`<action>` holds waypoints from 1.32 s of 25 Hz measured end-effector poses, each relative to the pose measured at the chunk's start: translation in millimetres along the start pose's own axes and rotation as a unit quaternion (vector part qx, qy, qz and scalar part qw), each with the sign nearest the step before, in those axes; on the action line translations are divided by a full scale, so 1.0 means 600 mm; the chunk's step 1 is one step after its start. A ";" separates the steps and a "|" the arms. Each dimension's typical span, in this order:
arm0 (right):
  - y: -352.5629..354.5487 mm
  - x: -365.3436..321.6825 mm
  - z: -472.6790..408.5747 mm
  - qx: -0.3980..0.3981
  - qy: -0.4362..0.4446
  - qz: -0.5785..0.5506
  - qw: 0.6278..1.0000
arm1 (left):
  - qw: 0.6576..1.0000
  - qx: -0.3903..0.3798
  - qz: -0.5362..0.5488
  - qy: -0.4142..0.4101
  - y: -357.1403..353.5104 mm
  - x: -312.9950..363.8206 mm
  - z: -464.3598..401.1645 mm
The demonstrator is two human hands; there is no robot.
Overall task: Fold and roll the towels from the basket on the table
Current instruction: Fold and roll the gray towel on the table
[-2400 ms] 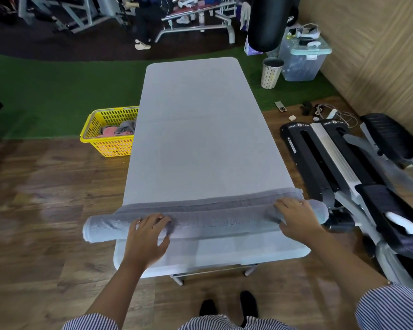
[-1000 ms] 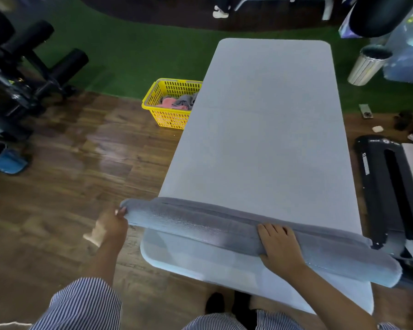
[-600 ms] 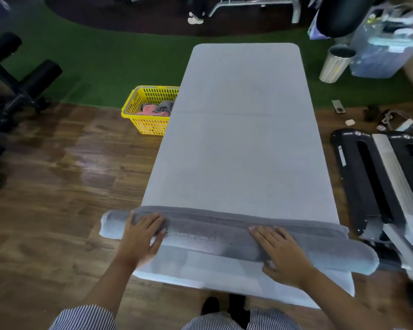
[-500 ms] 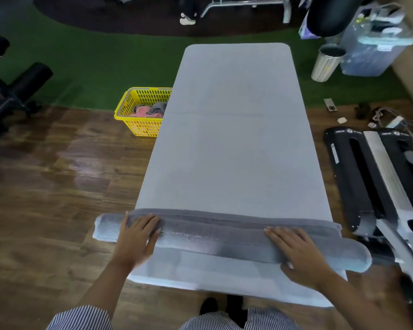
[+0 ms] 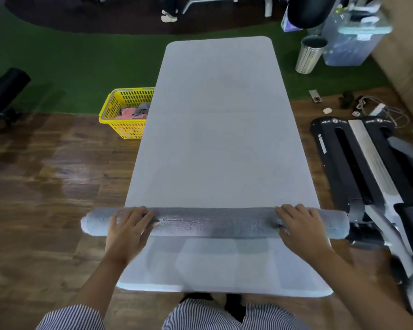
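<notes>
A long grey towel (image 5: 212, 222) lies rolled into a tube across the near part of the white table (image 5: 219, 139), both ends sticking out past the table's sides. My left hand (image 5: 129, 226) presses flat on the roll near its left end, fingers spread. My right hand (image 5: 301, 226) presses on the roll near its right end, fingers laid over the top. A yellow basket (image 5: 126, 113) with pink and grey towels in it stands on the floor left of the table.
A black and silver exercise machine (image 5: 372, 172) stands close to the table's right side. A metal bin (image 5: 309, 54) and a clear storage box (image 5: 351, 36) are at the far right. A black padded bench (image 5: 5, 89) is at the far left.
The loose flap seen ahead of the roll half a second ago is gone; the roll now lies straight and farther up the table. My hands have moved apart, toward its ends.
</notes>
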State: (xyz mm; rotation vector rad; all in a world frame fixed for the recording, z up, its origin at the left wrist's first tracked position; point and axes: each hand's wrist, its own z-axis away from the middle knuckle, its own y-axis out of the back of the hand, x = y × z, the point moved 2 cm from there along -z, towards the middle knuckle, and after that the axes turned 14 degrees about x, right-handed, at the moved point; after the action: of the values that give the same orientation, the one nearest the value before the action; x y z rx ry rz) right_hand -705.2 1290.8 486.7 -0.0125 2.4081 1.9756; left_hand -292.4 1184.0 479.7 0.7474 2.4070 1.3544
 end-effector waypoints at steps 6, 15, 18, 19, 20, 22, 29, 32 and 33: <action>-0.009 -0.020 -0.036 -0.145 -0.178 -0.070 0.971 | 0.986 -0.155 -0.012 -0.061 -0.001 -0.064 0.011; -0.034 -0.088 -0.172 -0.195 -0.037 -0.100 0.975 | 0.969 -0.210 0.013 -0.132 -0.049 -0.117 -0.106; -0.048 -0.169 -0.215 -0.198 0.095 -0.149 0.964 | 0.958 -0.213 0.095 -0.168 -0.077 -0.080 -0.147; -0.053 -0.202 -0.219 -0.192 0.125 -0.181 0.956 | 0.952 -0.218 0.129 -0.174 -0.086 -0.065 -0.157; -0.056 -0.232 -0.219 -0.180 0.123 -0.230 0.949 | 0.946 -0.220 0.157 -0.179 -0.094 -0.054 -0.165; -0.066 -0.258 -0.209 -0.131 0.013 -0.333 0.934 | 0.943 -0.206 0.184 -0.186 -0.101 -0.046 -0.179; -0.073 -0.296 -0.217 -0.091 -0.052 -0.382 0.918 | 0.926 -0.223 0.059 -0.299 -0.120 -0.034 -0.227; -0.068 -0.301 -0.225 -0.148 -0.068 -0.395 0.904 | 0.876 -0.337 -0.026 -0.344 -0.134 -0.016 -0.236; -0.062 -0.295 -0.226 -0.161 -0.088 -0.390 0.902 | 0.883 -0.333 -0.020 -0.330 -0.134 -0.014 -0.235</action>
State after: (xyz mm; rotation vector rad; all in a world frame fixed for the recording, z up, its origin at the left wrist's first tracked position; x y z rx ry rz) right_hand -529.6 1148.9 481.2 -0.6579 1.5521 1.8135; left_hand -376.7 1045.0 484.3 0.7747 1.3067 1.4628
